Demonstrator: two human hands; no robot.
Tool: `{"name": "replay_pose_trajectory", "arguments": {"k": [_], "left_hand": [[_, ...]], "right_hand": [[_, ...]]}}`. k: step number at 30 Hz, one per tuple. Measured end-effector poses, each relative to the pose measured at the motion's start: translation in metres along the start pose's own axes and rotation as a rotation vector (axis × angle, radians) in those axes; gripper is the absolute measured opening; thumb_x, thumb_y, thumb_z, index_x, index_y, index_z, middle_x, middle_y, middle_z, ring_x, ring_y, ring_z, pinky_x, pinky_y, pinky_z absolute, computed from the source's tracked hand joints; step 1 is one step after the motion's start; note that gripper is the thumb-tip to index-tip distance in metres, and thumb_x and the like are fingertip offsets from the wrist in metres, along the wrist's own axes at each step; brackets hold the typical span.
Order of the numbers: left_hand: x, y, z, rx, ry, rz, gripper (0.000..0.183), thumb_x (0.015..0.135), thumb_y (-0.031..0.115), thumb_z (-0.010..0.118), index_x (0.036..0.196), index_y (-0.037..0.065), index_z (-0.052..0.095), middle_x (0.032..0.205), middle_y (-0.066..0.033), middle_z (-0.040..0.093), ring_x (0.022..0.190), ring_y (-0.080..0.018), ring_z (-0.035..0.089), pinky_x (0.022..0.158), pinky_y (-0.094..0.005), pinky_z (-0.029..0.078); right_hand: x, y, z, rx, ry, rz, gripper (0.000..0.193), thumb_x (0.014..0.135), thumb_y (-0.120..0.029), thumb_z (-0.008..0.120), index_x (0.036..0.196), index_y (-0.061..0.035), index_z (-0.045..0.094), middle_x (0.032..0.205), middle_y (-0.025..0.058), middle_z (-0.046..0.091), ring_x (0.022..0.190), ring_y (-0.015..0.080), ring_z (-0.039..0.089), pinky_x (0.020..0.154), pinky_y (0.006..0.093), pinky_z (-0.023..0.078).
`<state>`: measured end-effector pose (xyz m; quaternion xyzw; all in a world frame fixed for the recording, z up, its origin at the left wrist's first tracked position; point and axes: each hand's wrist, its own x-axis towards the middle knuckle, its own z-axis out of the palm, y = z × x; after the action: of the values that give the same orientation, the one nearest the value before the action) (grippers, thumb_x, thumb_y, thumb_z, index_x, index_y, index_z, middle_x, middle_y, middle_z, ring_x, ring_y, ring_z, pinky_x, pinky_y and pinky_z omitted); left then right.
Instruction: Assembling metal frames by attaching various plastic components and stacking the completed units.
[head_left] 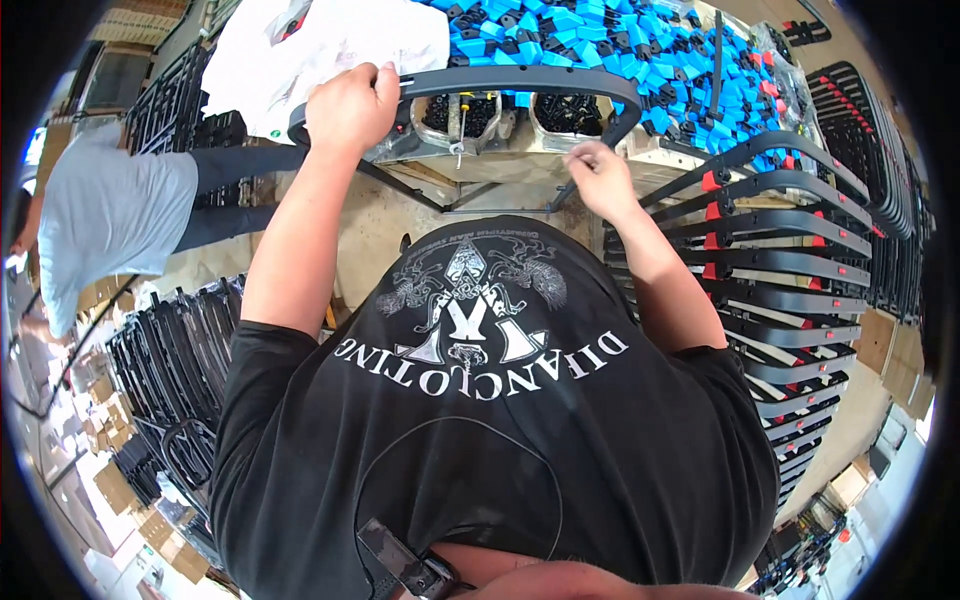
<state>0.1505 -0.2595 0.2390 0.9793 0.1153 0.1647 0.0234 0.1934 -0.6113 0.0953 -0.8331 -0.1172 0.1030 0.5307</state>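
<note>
A black tubular frame (500, 78) with rounded corners spans the space in front of me, at the edge of the workbench. My left hand (350, 108) is wrapped over its left end. By the frame's right bend, my right hand (602, 182) has its fingertips drawn together. They are slightly blurred, and whatever they may hold cannot be made out. Behind the bar, small black parts fill a left bin (482, 112) and a right bin (568, 114). A wrench-like metal tool (457, 130) hangs at the left bin's front.
Blue plastic pieces (600, 50) are heaped on the bench, beside a white sheet or bag (320, 60). Stacked black frames (790, 245) with red parts rise close to my right arm. More dark frames (175, 350) stand at left. A person in grey (120, 200) bends nearby.
</note>
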Motion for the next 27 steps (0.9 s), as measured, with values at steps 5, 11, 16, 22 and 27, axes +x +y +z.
{"name": "replay_pose_trajectory", "arguments": {"k": [5,11,16,22,27], "left_hand": [[0.001,-0.006,0.006,-0.043,0.053,0.06,0.046,0.097,0.041,0.046,0.079,0.007,0.071,0.079,-0.0163,0.071,0.077,-0.0382,0.069,0.077,-0.0505,0.052],[0.002,-0.005,0.002,-0.031,-0.02,0.043,0.047,0.098,0.042,0.046,0.081,0.008,0.073,0.082,-0.0154,0.072,0.081,-0.0374,0.069,0.078,-0.0506,0.051],[0.005,-0.002,-0.003,-0.024,-0.008,0.042,0.049,0.098,0.044,0.045,0.082,0.008,0.074,0.084,-0.015,0.072,0.081,-0.0369,0.069,0.079,-0.0504,0.051],[0.002,-0.005,-0.004,-0.02,-0.054,0.009,0.048,0.097,0.044,0.045,0.082,0.008,0.073,0.083,-0.0141,0.072,0.081,-0.0364,0.069,0.078,-0.049,0.05],[0.002,-0.006,0.002,-0.044,0.046,0.061,0.045,0.095,0.041,0.049,0.077,0.007,0.071,0.08,-0.0144,0.07,0.079,-0.0361,0.068,0.076,-0.0499,0.049]], "right_hand": [[0.061,-0.013,0.036,-0.328,-0.171,-0.173,0.024,0.091,-0.022,0.066,0.108,-0.0049,0.069,0.103,0.015,0.073,0.095,0.0302,0.071,0.084,0.0404,0.055],[0.152,0.026,0.066,-0.91,-0.382,0.338,0.048,0.088,-0.021,0.055,0.135,-0.0169,0.061,0.143,0.0175,0.057,0.131,0.0346,0.056,0.106,0.0452,0.047],[0.181,0.071,0.067,-0.98,-0.567,0.122,0.038,0.091,-0.015,0.051,0.122,-0.0003,0.066,0.136,0.0256,0.058,0.129,0.0393,0.055,0.106,0.0458,0.046],[0.156,0.022,0.065,-0.953,-0.337,-0.132,0.041,0.099,-0.024,0.046,0.131,-0.0057,0.062,0.136,0.0236,0.06,0.128,0.0389,0.055,0.108,0.0465,0.044],[0.153,0.058,0.073,-0.801,0.009,-0.194,0.033,0.097,-0.02,0.048,0.122,-0.0045,0.064,0.125,0.0224,0.065,0.119,0.0394,0.06,0.102,0.0482,0.046]]}}
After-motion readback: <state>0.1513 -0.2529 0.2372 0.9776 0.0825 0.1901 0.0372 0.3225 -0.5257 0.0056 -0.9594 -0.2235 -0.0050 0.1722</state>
